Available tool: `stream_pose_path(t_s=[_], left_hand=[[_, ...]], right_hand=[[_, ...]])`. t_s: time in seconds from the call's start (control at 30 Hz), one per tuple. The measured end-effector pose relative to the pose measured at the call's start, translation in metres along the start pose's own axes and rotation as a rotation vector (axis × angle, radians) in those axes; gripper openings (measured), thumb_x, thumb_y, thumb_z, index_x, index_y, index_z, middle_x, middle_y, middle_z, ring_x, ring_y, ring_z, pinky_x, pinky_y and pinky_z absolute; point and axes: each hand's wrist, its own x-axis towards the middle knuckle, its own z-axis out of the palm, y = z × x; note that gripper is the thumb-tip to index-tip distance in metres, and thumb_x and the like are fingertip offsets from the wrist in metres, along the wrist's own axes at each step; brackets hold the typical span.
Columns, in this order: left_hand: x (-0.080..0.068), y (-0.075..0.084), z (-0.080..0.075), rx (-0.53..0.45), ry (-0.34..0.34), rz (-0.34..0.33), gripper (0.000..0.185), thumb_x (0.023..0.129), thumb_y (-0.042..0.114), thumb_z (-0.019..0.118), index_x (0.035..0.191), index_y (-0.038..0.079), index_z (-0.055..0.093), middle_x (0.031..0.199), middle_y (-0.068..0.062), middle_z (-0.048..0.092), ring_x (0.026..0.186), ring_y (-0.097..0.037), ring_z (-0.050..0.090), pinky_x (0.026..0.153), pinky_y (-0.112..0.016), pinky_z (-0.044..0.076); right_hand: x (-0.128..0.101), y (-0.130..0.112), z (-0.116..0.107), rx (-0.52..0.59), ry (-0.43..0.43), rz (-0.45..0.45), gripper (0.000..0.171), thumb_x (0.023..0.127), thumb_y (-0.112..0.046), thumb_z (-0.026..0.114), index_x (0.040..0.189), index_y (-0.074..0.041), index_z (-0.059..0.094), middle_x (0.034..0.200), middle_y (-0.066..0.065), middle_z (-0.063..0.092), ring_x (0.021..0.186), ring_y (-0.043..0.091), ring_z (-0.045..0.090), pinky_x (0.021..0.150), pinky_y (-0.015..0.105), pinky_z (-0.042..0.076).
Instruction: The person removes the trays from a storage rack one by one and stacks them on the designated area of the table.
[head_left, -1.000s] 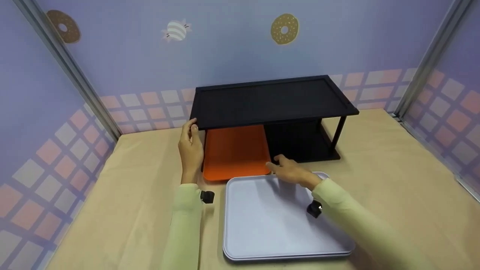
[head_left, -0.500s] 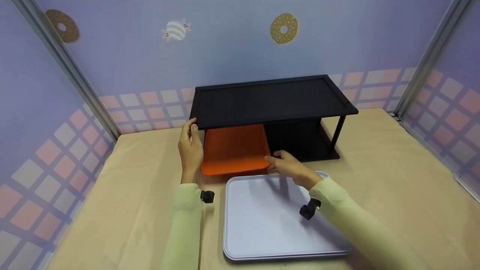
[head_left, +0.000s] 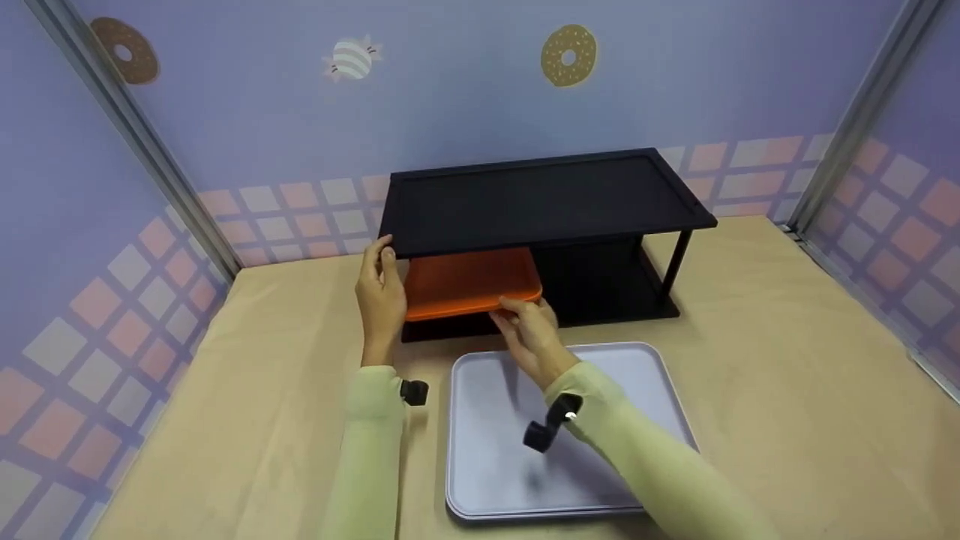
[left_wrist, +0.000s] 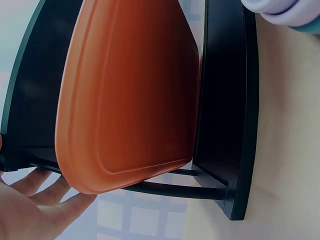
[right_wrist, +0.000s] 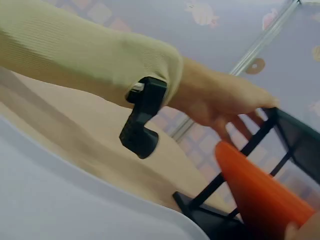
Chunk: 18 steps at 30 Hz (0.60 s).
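My left hand [head_left: 381,300] grips the front left corner of the top board of a black two-tier shelf rack [head_left: 547,202]; in the left wrist view its fingers reach past the board. My right hand [head_left: 532,334] pinches the front edge of an orange tray [head_left: 472,285] near its right corner. That tray sits partly between the two boards, its front raised off the lower board [head_left: 607,281] and its back hidden under the top one. From the left wrist, the orange tray's underside shows, tilted, close to the left fingers.
Pale lavender trays [head_left: 510,435] lie stacked on the beige cloth [head_left: 285,397] in front of the rack, partly under the right forearm. A patterned back wall [head_left: 465,90] stands behind the rack. Side walls and metal posts [head_left: 862,105] bound the table.
The orange tray has been lifted at its front and pushed back into the rack. My right hand has moved left along its edge and taken hold. My left hand stays at the corner.
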Motion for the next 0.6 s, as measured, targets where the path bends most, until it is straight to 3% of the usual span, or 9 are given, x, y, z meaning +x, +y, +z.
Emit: stream_pose_path(t_s=[0.07, 0.17, 0.4, 0.6], left_hand=[[0.0, 0.0, 0.0, -0.001, 0.004, 0.0, 0.036, 0.112, 0.022, 0.041, 0.139, 0.004, 0.058, 0.144, -0.019, 0.057, 0.129, -0.032, 0.056, 0.108, -0.049, 0.044], [0.0, 0.0, 0.0, 0.0, 0.003, -0.005, 0.036, 0.112, 0.022, 0.041, 0.139, 0.004, 0.058, 0.145, -0.019, 0.057, 0.131, -0.033, 0.055, 0.108, -0.05, 0.043], [-0.001, 0.001, 0.0, 0.005, -0.014, -0.013, 0.038, 0.113, 0.024, 0.04, 0.141, 0.005, 0.057, 0.148, -0.016, 0.055, 0.134, -0.031, 0.053, 0.111, -0.048, 0.041], [0.0, -0.001, -0.001, 0.017, -0.012, -0.002, 0.037, 0.113, 0.023, 0.04, 0.141, 0.005, 0.057, 0.146, -0.016, 0.056, 0.13, -0.031, 0.055, 0.108, -0.047, 0.043]], right_hand=[[0.003, 0.008, 0.004, 0.071, -0.016, -0.015, 0.06, 0.097, 0.014, 0.048, 0.152, -0.002, 0.031, 0.138, 0.022, 0.046, 0.124, 0.03, 0.055, 0.117, 0.051, 0.035], [0.007, 0.017, 0.005, 0.138, -0.042, -0.003, 0.066, 0.098, 0.014, 0.047, 0.157, -0.006, 0.025, 0.154, 0.025, 0.034, 0.143, 0.039, 0.04, 0.117, 0.058, 0.032], [0.008, 0.018, -0.003, 0.144, -0.073, -0.025, 0.064, 0.099, 0.012, 0.048, 0.156, -0.006, 0.023, 0.153, 0.028, 0.036, 0.142, 0.042, 0.042, 0.112, 0.061, 0.036], [0.003, 0.002, -0.014, 0.057, -0.104, -0.071, 0.055, 0.108, -0.003, 0.045, 0.158, -0.008, 0.023, 0.155, 0.025, 0.036, 0.142, 0.043, 0.042, 0.108, 0.063, 0.042]])
